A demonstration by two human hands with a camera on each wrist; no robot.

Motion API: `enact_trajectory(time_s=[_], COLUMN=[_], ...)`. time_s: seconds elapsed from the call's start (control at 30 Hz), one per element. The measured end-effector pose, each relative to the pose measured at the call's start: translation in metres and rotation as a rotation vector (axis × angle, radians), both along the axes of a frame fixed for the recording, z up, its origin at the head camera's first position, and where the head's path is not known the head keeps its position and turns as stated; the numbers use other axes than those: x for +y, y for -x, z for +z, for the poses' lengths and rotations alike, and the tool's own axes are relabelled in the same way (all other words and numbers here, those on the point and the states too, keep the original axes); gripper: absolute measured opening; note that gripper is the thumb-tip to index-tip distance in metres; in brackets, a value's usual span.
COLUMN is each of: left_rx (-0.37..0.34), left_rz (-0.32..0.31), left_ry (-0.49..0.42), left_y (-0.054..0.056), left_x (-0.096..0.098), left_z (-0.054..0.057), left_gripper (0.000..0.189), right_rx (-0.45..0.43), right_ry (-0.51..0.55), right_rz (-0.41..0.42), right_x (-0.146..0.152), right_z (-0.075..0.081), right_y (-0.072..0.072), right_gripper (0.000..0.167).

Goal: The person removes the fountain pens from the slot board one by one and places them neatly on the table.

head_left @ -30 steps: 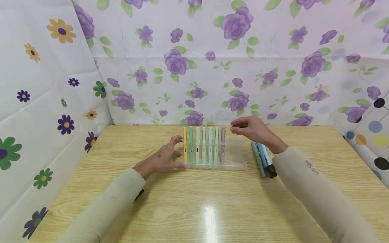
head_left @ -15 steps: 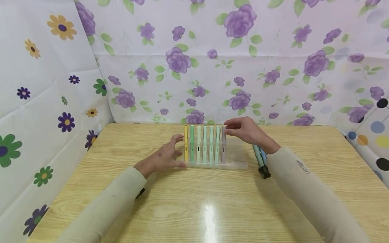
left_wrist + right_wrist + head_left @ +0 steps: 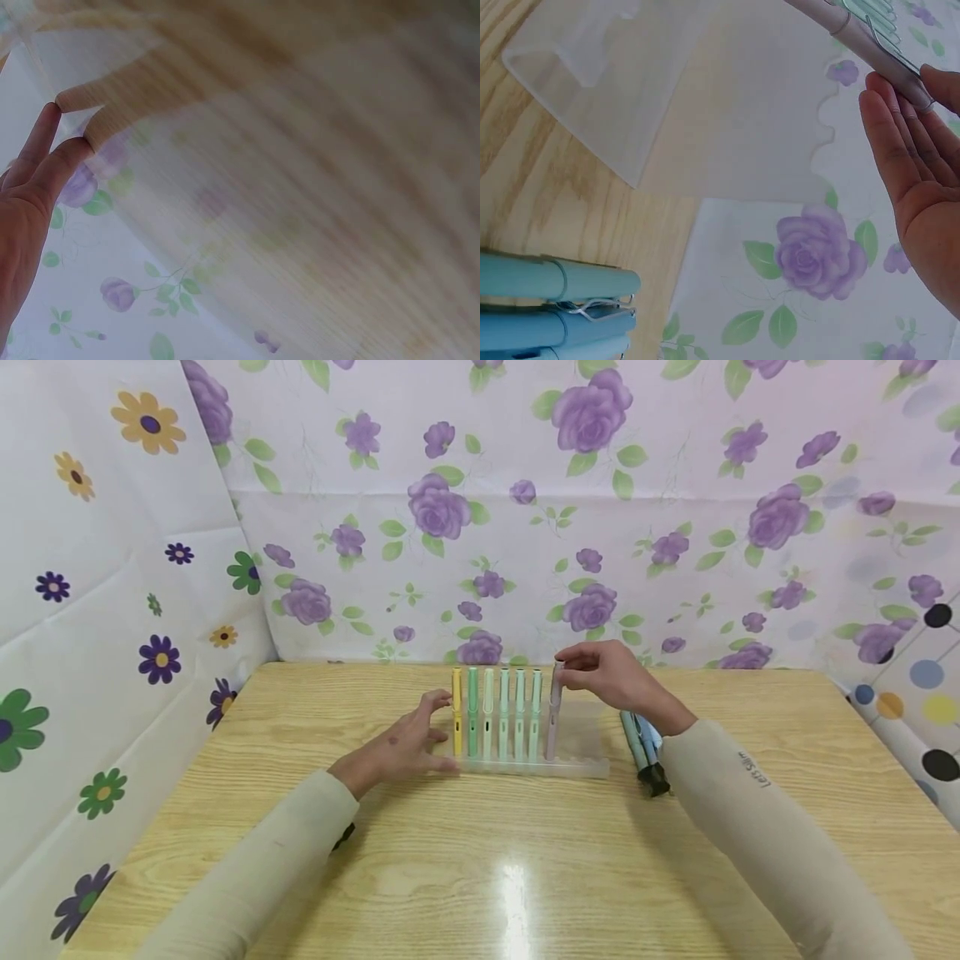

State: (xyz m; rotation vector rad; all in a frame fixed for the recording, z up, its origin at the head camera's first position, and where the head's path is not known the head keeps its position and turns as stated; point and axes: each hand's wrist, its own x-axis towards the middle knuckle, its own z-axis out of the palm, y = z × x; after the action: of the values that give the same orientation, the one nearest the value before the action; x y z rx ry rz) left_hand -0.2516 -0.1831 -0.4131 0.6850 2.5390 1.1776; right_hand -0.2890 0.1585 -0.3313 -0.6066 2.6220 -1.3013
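A clear pen stand [image 3: 581, 768] on the wooden table holds a row of capped pens: a yellow pen [image 3: 457, 714], a green pen [image 3: 472, 714], several pale green pens [image 3: 520, 714] and a mauve pen [image 3: 553, 718]. My right hand [image 3: 618, 677] pinches the mauve pen's upper end between thumb and fingers; the pen leans slightly right, its lower end at the stand's ledge. In the right wrist view, the thumb and fingertips hold the mauve pen [image 3: 862, 45] near its clip. My left hand [image 3: 401, 747] touches the stand's left end with extended fingers, beside the yellow pen.
To the right of the stand, teal and blue pens [image 3: 637, 739] lie in a bundle on the table [image 3: 450, 868]; a small black object [image 3: 654, 781] covers their near ends. A flowered cloth [image 3: 487, 527] hangs behind the table's back edge.
My right hand has moved left to the mauve pen and taken hold of its top. That pen's top has shifted up and right. My left hand stays at the stand.
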Motion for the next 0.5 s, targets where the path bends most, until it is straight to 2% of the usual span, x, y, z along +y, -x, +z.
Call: enact_trajectory(time_s=[0.2, 0.5], left_rx=[-0.014, -0.015], left_rz=[0.005, 0.006], left_ry=[-0.005, -0.003], left_y=[0.0, -0.001], left_x=[-0.001, 0.0], left_z=[0.0, 0.001], left_gripper=[0.098, 0.098], right_rx=[-0.012, -0.023], right_ry=[0.031, 0.016], right_rz=[0.0, -0.006], right_x=[0.008, 0.028], right_z=[0.005, 0.01], right_y=[0.0, -0.002], right_gripper=[0.043, 0.048])
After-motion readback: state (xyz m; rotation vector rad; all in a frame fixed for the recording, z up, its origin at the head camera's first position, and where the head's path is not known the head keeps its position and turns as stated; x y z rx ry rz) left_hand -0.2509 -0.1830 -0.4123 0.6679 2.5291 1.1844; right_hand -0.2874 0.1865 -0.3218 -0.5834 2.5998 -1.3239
